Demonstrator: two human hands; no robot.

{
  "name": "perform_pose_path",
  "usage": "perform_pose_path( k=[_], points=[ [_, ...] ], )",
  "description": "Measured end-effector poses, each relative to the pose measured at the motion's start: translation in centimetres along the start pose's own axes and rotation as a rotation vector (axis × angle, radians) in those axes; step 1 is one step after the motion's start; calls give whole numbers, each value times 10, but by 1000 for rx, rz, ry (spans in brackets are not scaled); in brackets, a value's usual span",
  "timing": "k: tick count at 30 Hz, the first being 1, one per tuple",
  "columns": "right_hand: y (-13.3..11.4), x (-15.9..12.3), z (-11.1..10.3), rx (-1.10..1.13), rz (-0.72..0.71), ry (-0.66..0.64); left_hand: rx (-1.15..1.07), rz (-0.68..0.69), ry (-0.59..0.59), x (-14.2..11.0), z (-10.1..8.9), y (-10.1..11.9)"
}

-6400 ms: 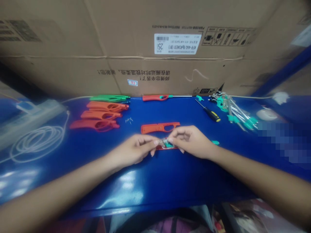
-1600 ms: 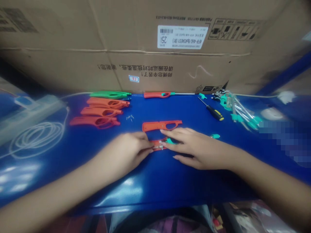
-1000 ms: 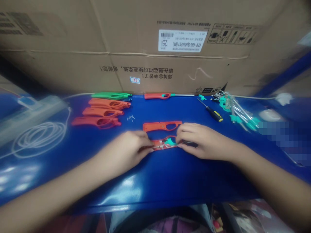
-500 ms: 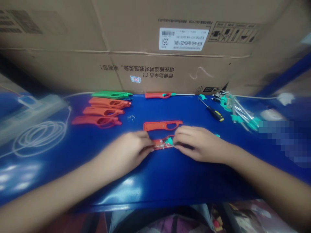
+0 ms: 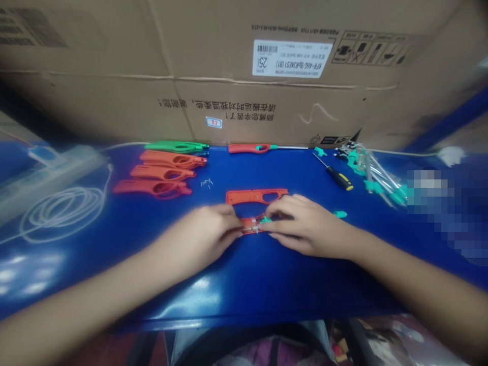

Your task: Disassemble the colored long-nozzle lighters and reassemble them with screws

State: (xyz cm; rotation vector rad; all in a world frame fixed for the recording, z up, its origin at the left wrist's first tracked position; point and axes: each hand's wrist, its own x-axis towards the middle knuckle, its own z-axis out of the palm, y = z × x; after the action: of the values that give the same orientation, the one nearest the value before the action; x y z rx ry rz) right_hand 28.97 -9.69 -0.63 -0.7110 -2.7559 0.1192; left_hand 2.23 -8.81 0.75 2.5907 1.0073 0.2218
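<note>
My left hand [image 5: 215,226] pinches the left end of an orange lighter half-shell [image 5: 249,223] lying low over the blue table. Inside that shell sit pale inner parts and a green trigger piece [image 5: 264,219]. My right hand [image 5: 301,223] reaches over the shell's right end, its fingers closed at the green piece; they hide much of that end. Just beyond, an orange half-shell [image 5: 247,197] rests on the table, apart from my left hand and close to my right fingertips. A small green part [image 5: 340,214] lies right of my right hand.
Orange shells [image 5: 162,173] and green shells [image 5: 179,147] are stacked at the left, near small screws [image 5: 207,183]. An assembled lighter [image 5: 251,148] lies along the cardboard [image 5: 213,91]. At the right are a screwdriver [image 5: 339,178] and metal tubes [image 5: 377,175]. A coiled white cable [image 5: 63,216] lies far left.
My right hand has shifted slightly left, its fingers now further over the shell and the green piece. The small green part beside it shows more. My left hand keeps its hold.
</note>
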Motion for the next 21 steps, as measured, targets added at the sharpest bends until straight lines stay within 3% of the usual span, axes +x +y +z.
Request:
perform_pose_path(
  k=[4, 10, 21],
  points=[
    [-6, 4, -2, -42, 19, -54, -14, -11, 3, 0, 0, 0],
    [-6, 5, -5, -54, 19, 42, -20, -3, 12, 1, 0, 0],
    [-4, 3, -4, -46, 5, -57, -26, 20, 20, 1, 0, -1]
  ],
)
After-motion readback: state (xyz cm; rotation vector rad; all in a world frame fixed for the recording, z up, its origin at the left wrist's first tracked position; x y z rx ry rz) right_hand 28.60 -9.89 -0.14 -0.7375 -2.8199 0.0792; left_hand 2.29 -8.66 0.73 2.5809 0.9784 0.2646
